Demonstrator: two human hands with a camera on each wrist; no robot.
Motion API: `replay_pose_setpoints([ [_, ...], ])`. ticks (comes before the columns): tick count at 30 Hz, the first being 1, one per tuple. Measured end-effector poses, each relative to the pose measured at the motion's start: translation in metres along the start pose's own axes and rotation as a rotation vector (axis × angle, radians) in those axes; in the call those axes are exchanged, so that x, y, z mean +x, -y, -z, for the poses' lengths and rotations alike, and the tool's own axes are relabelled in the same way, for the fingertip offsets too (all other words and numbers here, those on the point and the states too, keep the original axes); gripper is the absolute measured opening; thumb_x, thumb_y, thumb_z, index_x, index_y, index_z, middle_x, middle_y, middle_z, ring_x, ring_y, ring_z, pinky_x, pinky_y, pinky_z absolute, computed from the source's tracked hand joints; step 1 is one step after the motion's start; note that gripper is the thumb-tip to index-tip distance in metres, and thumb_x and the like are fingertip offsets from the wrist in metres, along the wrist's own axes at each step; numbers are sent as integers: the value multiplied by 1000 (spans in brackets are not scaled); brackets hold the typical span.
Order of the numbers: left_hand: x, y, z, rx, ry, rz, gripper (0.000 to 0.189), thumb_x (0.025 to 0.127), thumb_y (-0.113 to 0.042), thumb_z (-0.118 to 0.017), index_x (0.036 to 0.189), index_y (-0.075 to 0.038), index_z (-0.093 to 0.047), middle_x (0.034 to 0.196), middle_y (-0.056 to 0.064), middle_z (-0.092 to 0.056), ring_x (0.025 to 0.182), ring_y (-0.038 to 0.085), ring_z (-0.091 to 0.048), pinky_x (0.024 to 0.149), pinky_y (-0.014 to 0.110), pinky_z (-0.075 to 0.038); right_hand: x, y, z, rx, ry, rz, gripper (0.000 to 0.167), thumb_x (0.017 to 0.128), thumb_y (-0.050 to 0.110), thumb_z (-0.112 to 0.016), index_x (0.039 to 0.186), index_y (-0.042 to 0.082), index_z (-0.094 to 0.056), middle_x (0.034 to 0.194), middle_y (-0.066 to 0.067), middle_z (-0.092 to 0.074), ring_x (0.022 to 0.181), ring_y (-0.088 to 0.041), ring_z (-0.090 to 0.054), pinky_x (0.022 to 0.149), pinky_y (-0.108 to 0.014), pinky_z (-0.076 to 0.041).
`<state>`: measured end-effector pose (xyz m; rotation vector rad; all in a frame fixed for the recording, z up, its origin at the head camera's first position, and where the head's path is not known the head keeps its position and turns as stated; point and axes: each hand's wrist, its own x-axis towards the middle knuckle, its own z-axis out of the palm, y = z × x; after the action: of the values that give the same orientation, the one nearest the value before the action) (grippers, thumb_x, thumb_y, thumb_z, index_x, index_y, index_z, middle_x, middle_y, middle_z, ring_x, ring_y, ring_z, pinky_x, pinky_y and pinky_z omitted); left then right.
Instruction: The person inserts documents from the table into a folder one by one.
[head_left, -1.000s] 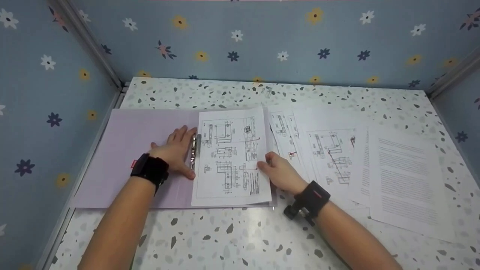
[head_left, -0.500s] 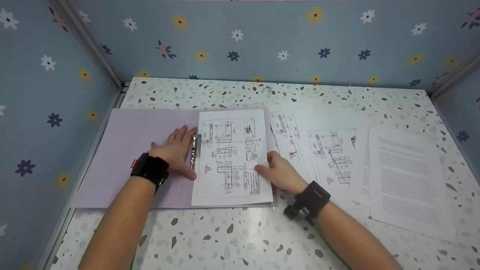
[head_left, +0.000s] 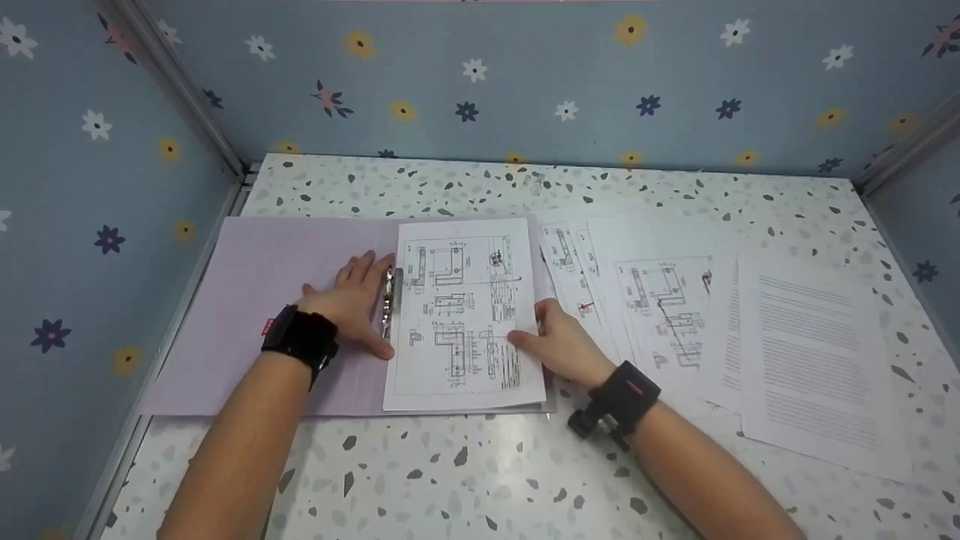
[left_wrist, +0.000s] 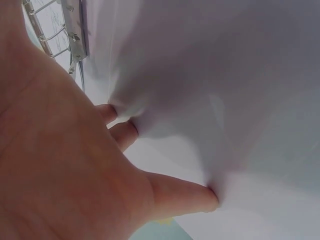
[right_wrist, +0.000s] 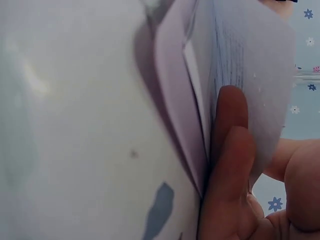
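Note:
A light purple ring binder (head_left: 247, 285) lies spread flat in the head view, with a metal ring mechanism (head_left: 388, 304) at its fold. On its right half is a sheet of paper with technical drawings (head_left: 465, 307). My left hand (head_left: 343, 304) rests on the left cover beside the rings, fingers spread, fingertips pressing the cover (left_wrist: 260, 115) in the left wrist view. With the thumb on top and fingers beneath, my right hand (head_left: 566, 346) pinches the drawing sheet's right edge. The right wrist view shows fingers (right_wrist: 232, 145) behind the raised sheet (right_wrist: 267, 75).
Right of the binder lie loose drawing sheets (head_left: 660, 315) and text pages (head_left: 814, 360), overlapping one another. The speckled white table (head_left: 420, 480) is bounded by flowered blue panels (head_left: 525, 75) at the back and sides.
My right thumb has slid slightly left on the sheet. The sheet's lower right corner has shifted a little. My left hand stays in place.

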<state>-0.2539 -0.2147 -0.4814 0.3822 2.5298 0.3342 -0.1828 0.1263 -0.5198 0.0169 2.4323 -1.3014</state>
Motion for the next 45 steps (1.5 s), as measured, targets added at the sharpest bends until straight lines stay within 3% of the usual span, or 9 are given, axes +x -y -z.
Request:
replay_pose_setpoints([
  [5,0,0,0,-10,1,-8,158,63,-60,-99,173,-16,6,177,24,12,161,50,7,101,96,0,0,-3,2,-31,-22,-10,58,98,38,-76,135,4,-47,93,-9,-71,73,-22,-70,60,-31,-52],
  [11,1,0,-1,-10,0,-11,159,63,-59,-100,173,-15,7,177,24,12,160,51,7,100,97,0,-6,-5,8,14,-12,-5,53,98,35,-77,131,6,-46,91,-11,-73,70,-23,-72,57,-33,-58],
  [19,0,1,0,-11,5,-14,159,63,-59,-99,172,-16,8,176,24,13,160,51,8,100,96,0,-19,-14,36,0,-41,-36,52,101,31,-75,132,7,-41,83,-11,-74,67,-23,-74,59,-31,-59],
  [35,-3,5,1,-29,6,11,159,63,-57,-100,173,-16,6,177,25,12,161,51,8,101,96,0,-67,-69,133,62,-191,-61,65,106,35,-68,148,0,-32,106,-24,-76,86,-30,-79,75,-36,-66],
  [42,-3,6,0,-30,-2,8,161,60,-59,-100,173,-15,6,176,25,12,160,52,7,100,96,0,-91,-120,198,-131,-337,-191,74,108,45,-61,155,-3,-32,122,-30,-70,92,-31,-77,74,-30,-62],
  [45,-3,7,0,-28,-4,7,160,60,-59,-100,173,-15,5,176,25,11,160,52,7,99,96,0,-106,-145,232,-254,-409,-310,81,108,48,-56,158,-8,-28,136,-38,-60,112,-47,-68,85,-46,-58],
])
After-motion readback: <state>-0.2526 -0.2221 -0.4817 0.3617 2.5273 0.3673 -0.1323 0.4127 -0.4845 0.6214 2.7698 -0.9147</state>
